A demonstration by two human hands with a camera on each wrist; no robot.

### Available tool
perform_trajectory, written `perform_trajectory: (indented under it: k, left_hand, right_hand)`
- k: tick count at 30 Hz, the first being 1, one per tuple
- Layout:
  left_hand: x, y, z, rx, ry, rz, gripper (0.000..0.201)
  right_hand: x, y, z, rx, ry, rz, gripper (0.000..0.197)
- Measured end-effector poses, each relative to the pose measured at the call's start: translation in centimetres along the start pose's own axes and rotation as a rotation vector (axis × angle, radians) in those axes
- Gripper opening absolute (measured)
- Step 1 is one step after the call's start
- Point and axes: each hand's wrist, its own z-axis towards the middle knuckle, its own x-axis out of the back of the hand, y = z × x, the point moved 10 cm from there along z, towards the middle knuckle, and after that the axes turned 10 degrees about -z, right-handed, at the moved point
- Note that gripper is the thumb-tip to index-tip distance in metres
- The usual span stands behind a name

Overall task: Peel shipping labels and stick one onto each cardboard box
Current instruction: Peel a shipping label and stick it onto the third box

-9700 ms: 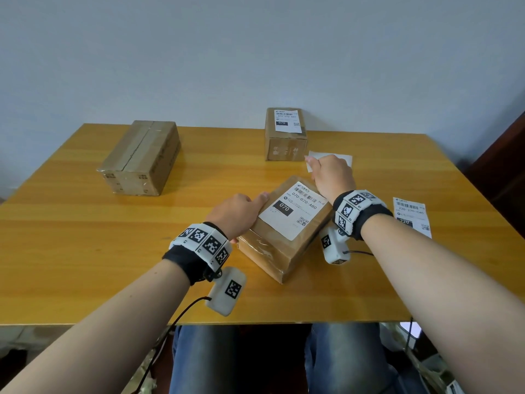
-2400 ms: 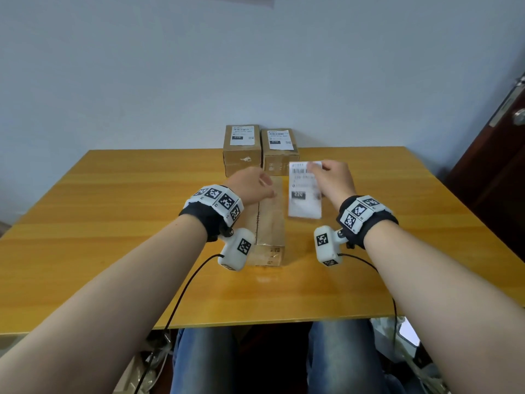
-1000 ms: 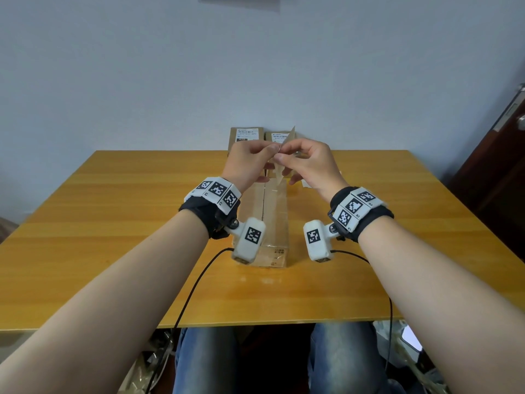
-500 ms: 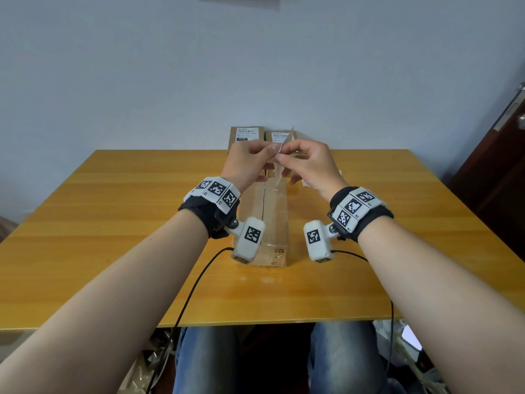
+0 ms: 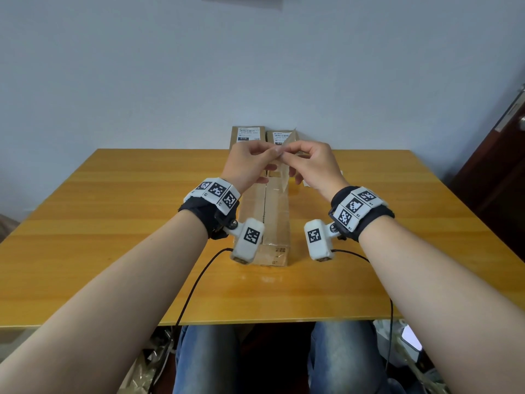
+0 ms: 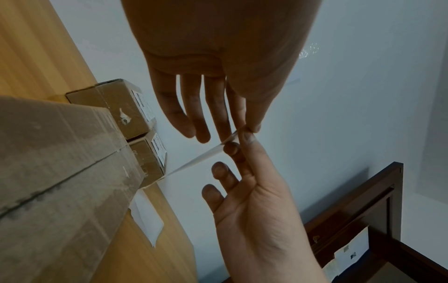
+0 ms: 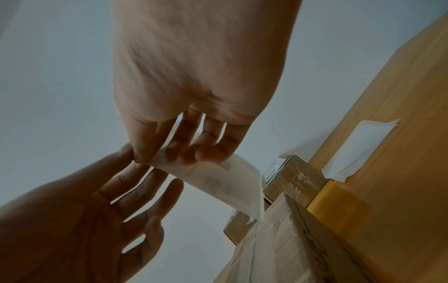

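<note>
Both hands are raised over a long, unlabelled cardboard box (image 5: 272,223) that lies lengthwise at the table's middle. My left hand (image 5: 271,151) and right hand (image 5: 288,152) meet fingertip to fingertip and pinch the top corner of a white shipping label (image 5: 283,172), which hangs edge-on between them. In the right wrist view the label (image 7: 218,181) slopes down toward the box (image 7: 290,239), with faint print showing through. The left wrist view shows the label (image 6: 201,159) as a thin strip. Two smaller labelled boxes (image 5: 247,135) (image 5: 279,136) stand side by side at the table's far edge.
A white sheet of backing paper (image 7: 363,145) lies on the wooden table (image 5: 113,223) to the right of the long box. A dark wooden door (image 5: 505,166) stands at the far right. Cables run from both wrist cameras off the front edge.
Over the last second the hands have barely moved. Before that, the right hand lifted the label off the table side and the left hand came up to pinch its corner.
</note>
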Motion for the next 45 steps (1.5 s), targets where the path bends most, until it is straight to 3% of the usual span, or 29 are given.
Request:
perform_trajectory:
  k: [7, 15, 18, 45]
  left_hand:
    - [0.4, -0.1, 0.3, -0.014, 0.046, 0.011, 0.016]
    - [-0.5, -1.1, 0.3, 0.046, 0.034, 0.002, 0.02]
    - [-0.7, -1.2, 0.3, 0.057, 0.029, 0.006, 0.02]
    - [0.0, -2.1, 0.0, 0.135, 0.045, -0.027, 0.025]
  right_hand:
    - [-0.2, 0.3, -0.1, -0.016, -0.024, 0.048, 0.007]
    - [-1.5, 3.5, 0.0, -0.302, -0.124, 0.434, 0.007]
    - [-1.3, 3.9, 0.0, -0.319, -0.119, 0.451, 0.015]
    - [0.7, 5.8, -0.7, -0.422, 0.034, 0.445, 0.015]
